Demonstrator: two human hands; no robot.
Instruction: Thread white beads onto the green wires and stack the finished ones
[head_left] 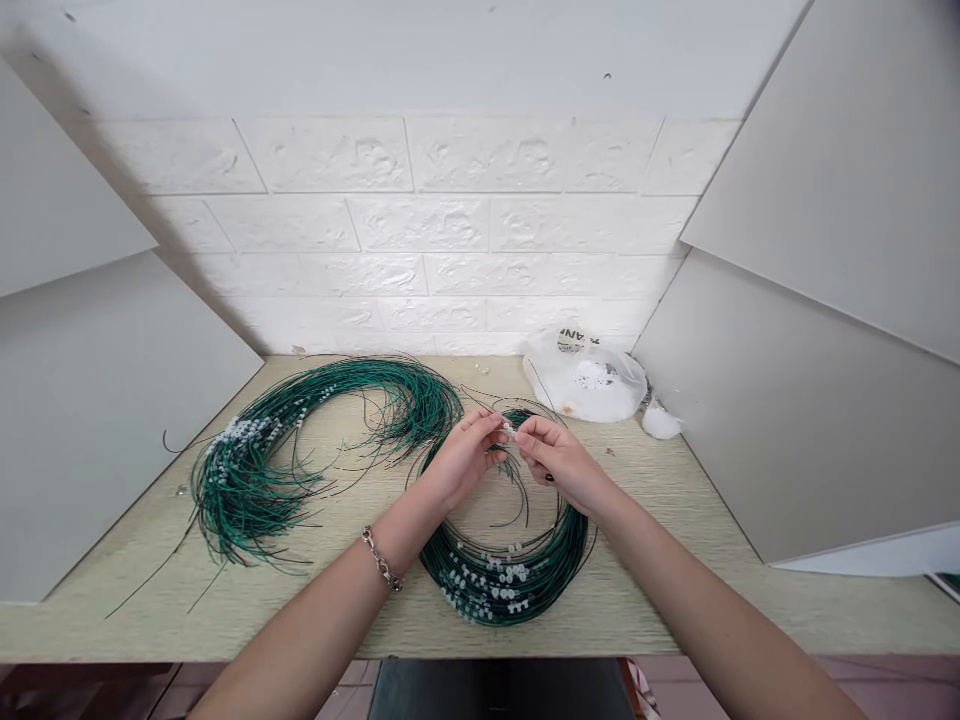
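My left hand [471, 452] and my right hand [559, 462] meet above the far side of a coiled bundle of green and black wires [555, 590]. Small white pieces [510, 431] sit between my fingertips, pinched from both sides; their exact shape is too small to tell. Many white connectors [491, 578] show on the near part of the coil. To the left, a second curved bundle of green wires [375, 375] lies on the table, with white connectors [244, 432] grouped at its left bend.
Against the back wall, at the right, lies a clear plastic bag [589, 385] with white pieces inside. A small white bundle [661, 418] rests beside it. Grey panels stand on both sides of the wooden table [645, 620].
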